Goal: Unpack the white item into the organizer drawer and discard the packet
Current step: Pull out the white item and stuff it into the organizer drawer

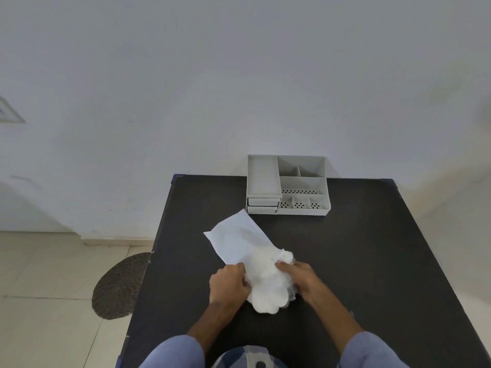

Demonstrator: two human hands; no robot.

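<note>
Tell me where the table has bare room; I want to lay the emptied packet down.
Bare: the table right of the right hand, up to its right edge, and the strip left of the left hand. Crowded: the middle, where both hands grip the packet, which reaches almost to the organizer at the far edge.

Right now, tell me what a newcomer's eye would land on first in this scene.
First, the two hands, left and right, gripping a crumpled white item at the near end of a white packet near the middle of the black table. Next, the grey organizer at the table's far edge against the wall, with its small drawers at front left looking closed.
</note>
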